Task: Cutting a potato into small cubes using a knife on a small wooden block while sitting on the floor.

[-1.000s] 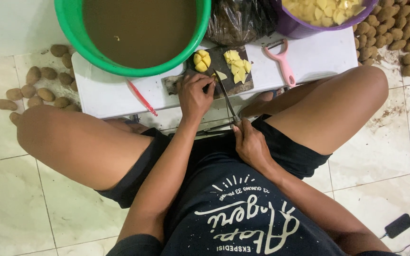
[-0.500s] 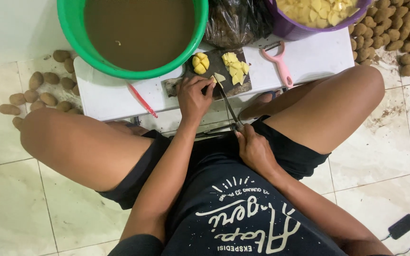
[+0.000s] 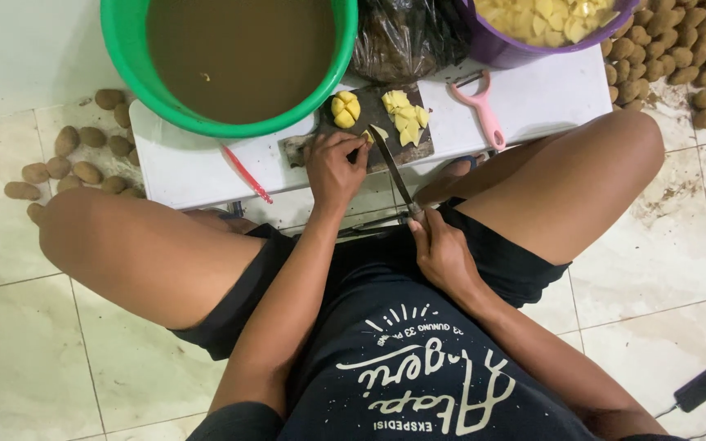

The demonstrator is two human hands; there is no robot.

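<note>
A: Left hand?
B: Fingers curled down on a peeled potato piece, pinning it on the dark cutting board. Most of the piece is hidden under the fingers.
A: Right hand?
B: Closed around the handle of a knife, down by the lap. Blade runs up to the board, tip at the potato piece just beside the left fingertips.
A: What else is on the board?
B: A scored yellow potato half and a pile of cut chunks, both above the hands.
A: Around it?
B: Board sits on a white table. Pink peeler to the right, red stick to the left. Green tub of brown water top left, purple bowl of cut potato top right. Unpeeled potatoes piled on the floor to the right, more to the left.
</note>
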